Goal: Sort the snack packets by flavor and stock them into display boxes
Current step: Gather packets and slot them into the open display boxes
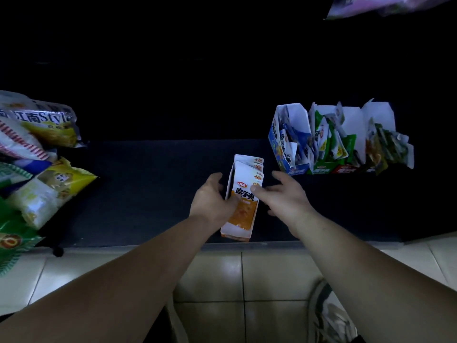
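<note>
An orange and white display box [243, 214] stands tilted near the front edge of a dark shelf [148, 189], with white packets showing at its open top. My left hand [212, 198] grips its left side, thumb on the front face. My right hand [284, 196] touches the box's right side with the thumb on its front, fingers spread. At the right stand a blue display box [286, 144], a green one [326, 144] and a further box [380, 147], all stuffed with packets.
Large snack bags [37, 169] are piled at the left of the shelf. A pink bag [385, 6] hangs at the top right. Pale floor tiles [242, 280] lie below the shelf edge, with a shoe [329, 315] at the bottom right.
</note>
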The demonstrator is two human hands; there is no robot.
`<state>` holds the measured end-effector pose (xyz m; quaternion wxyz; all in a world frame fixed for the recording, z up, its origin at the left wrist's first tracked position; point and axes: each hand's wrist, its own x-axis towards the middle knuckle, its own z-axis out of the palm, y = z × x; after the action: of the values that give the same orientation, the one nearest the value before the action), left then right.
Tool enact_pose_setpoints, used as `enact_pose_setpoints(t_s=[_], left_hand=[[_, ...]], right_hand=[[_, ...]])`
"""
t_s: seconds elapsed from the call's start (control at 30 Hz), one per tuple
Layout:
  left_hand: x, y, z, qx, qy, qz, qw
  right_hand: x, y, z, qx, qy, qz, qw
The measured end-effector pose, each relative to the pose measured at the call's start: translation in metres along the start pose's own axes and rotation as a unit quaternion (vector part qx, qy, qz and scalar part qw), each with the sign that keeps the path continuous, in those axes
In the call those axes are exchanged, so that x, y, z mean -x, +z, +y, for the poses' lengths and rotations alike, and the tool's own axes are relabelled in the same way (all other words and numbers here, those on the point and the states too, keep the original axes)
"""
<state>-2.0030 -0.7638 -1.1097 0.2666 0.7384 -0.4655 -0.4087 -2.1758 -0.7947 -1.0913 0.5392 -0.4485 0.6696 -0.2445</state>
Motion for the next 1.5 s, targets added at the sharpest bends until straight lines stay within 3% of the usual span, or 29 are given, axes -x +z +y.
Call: enact_pose_setpoints(t_s=[0.23,0.37,0.53,0.7,0.83,0.93,1.1,1.3,1.4,1.5], left_hand=[[0.012,-0.001,-0.017,0.043,0.063,-0.067,0.995],[0.015,0.000,-0.024,0.059,0.045,-0.090,0.993],[0.007,0.004,-0.025,0.079,0.023,-0.091,0.992],[0.003,0.006,-0.030,0.119,-0.022,-0.038,0.992],[-0.011,0.005,-0.019,0.120,-0.003,-0.032,0.992],[-0.028,-0.001,-0.004,0.129,0.033,-0.027,0.991],[-0.058,0.000,-0.003,0.050,0.106,-0.040,0.992],[-0.086,-0.002,0.000,0.075,0.067,-0.087,0.991],[-0.085,-0.011,0.002,0.017,0.059,-0.081,0.995],[-0.080,-0.012,-0.002,-0.120,0.106,-0.037,0.986]], right_hand=[[-0.021,0.017,-0.004,0.065,-0.017,0.061,0.996],[-0.027,0.023,-0.011,0.044,0.014,0.076,0.996],[-0.014,0.019,-0.016,-0.010,0.035,0.024,0.999],[0.007,0.014,0.006,-0.001,0.115,-0.051,0.992],[0.003,0.023,0.016,-0.055,0.050,-0.034,0.997],[-0.014,0.029,0.004,-0.033,-0.016,-0.070,0.997],[-0.043,0.032,-0.017,-0.050,-0.020,-0.099,0.994],[-0.073,0.029,-0.043,-0.099,0.029,-0.145,0.984],[-0.073,0.021,-0.042,-0.116,0.049,-0.088,0.988],[-0.063,0.001,-0.025,0.016,0.041,-0.022,0.999]])
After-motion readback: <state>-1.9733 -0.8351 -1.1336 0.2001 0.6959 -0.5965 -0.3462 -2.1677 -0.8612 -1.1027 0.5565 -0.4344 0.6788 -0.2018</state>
